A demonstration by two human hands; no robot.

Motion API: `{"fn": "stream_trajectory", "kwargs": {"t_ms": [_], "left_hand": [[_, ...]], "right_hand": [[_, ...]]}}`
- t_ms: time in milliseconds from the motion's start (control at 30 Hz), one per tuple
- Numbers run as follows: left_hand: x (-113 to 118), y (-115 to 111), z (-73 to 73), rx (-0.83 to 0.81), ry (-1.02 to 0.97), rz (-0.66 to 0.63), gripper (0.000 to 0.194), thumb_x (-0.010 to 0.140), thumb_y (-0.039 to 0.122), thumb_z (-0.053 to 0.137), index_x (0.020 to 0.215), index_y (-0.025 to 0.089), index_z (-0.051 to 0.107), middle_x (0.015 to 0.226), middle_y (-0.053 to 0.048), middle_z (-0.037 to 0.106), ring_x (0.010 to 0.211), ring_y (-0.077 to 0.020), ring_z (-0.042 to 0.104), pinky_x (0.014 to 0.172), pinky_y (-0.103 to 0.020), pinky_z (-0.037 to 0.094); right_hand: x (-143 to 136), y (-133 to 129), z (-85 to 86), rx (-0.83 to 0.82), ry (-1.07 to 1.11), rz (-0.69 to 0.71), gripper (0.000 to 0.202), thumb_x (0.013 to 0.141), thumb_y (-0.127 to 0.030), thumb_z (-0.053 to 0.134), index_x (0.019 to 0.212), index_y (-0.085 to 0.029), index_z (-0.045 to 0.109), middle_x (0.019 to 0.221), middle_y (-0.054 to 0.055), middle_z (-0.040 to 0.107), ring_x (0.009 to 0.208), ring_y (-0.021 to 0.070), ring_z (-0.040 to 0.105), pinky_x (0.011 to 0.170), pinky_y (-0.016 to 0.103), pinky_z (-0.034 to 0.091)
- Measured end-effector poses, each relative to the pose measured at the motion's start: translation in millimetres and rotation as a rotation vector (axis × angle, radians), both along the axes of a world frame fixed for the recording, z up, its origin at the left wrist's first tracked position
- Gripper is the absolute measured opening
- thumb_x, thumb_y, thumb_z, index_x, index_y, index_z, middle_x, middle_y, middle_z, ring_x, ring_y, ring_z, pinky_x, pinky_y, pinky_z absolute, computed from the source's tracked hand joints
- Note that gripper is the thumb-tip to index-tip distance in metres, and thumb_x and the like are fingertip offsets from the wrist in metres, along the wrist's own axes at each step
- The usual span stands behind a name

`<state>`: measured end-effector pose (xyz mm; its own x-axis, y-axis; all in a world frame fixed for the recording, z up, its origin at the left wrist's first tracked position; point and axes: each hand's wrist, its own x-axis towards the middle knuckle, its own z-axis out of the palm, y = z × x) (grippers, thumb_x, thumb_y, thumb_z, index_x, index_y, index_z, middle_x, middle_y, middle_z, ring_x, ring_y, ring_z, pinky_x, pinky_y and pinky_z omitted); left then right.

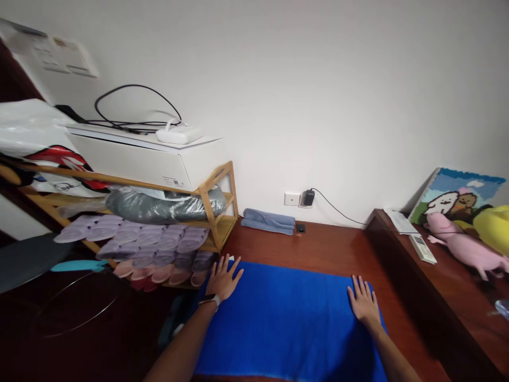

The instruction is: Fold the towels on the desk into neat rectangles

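Observation:
A bright blue cloth (286,318) lies spread flat on the reddish-brown wooden table (330,246). My left hand (224,278) rests on its far left corner, fingers spread, with a watch on the wrist. On the far right corner of the cloth lies my right hand (363,301), palm down with the fingers stretched out. Neither hand grips anything. Faint creases run through the cloth, and a shadow falls across its lower right part.
A folded grey-blue cloth (268,220) and a small black object (300,228) lie by the wall. Left stands a wooden rack (218,233) with slippers (159,237) and a white box (135,159). On the raised right ledge are a remote control (422,249) and a pink plush toy (463,244).

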<state>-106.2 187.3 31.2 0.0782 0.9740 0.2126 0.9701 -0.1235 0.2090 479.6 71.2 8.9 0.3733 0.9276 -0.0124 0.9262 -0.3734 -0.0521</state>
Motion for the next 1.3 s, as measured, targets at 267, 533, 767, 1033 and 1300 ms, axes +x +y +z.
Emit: {"fn": "stream_trajectory", "kwargs": {"t_ms": [267, 533, 767, 1033, 1300], "left_hand": [[33.1, -8.2, 8.2, 0.187, -0.055, -0.045, 0.067, 0.106, 0.058, 0.032, 0.159, 0.022, 0.051, 0.166, -0.015, 0.05, 0.159, -0.0363, 0.035, 0.13, -0.059, 0.028], [177.3, -43.0, 7.5, 0.054, 0.048, -0.471, 0.06, 0.104, 0.03, 0.042, 0.164, 0.027, 0.04, 0.17, -0.007, 0.044, 0.159, -0.0268, 0.037, 0.131, -0.051, 0.029], [172.8, -34.3, 4.2, 0.008, 0.007, -0.437, 0.054, 0.109, 0.036, 0.035, 0.162, 0.033, 0.045, 0.169, -0.004, 0.046, 0.157, -0.026, 0.041, 0.13, -0.051, 0.032], [15.6, 0.2, -2.5, 0.035, 0.049, -0.089, 0.06, 0.106, 0.053, 0.039, 0.16, 0.029, 0.049, 0.17, -0.012, 0.044, 0.158, -0.0356, 0.038, 0.127, -0.063, 0.03], [11.6, -5.2, 0.2, 0.031, 0.058, -0.054, 0.063, 0.104, 0.055, 0.039, 0.161, 0.028, 0.048, 0.17, -0.012, 0.044, 0.159, -0.0364, 0.036, 0.127, -0.062, 0.03]], "right_hand": [[-95.6, 19.2, 50.3, 0.091, 0.034, 0.106, 0.072, 0.107, -0.05, 0.015, 0.17, -0.018, 0.024, 0.178, 0.005, 0.019, 0.165, 0.0274, 0.015, 0.134, 0.05, 0.014], [-261.5, 41.9, 50.5, 0.072, 0.267, 0.502, 0.062, 0.111, -0.042, 0.013, 0.169, -0.024, 0.024, 0.176, 0.001, 0.023, 0.165, 0.0211, 0.016, 0.134, 0.047, 0.012], [-231.3, 43.3, 40.1, 0.035, 0.251, 0.421, 0.063, 0.11, -0.049, 0.018, 0.168, -0.026, 0.025, 0.175, 0.0, 0.025, 0.165, 0.0218, 0.018, 0.134, 0.049, 0.013], [-4.9, 0.4, 18.5, -0.05, 0.058, -0.062, 0.071, 0.106, -0.05, 0.015, 0.171, -0.021, 0.019, 0.177, 0.001, 0.021, 0.165, 0.0245, 0.017, 0.133, 0.05, 0.019], [14.4, -11.9, 9.9, -0.064, 0.031, -0.041, 0.074, 0.106, -0.053, 0.009, 0.172, -0.019, 0.014, 0.178, -0.001, 0.015, 0.166, 0.0253, 0.012, 0.134, 0.049, 0.016]]}}
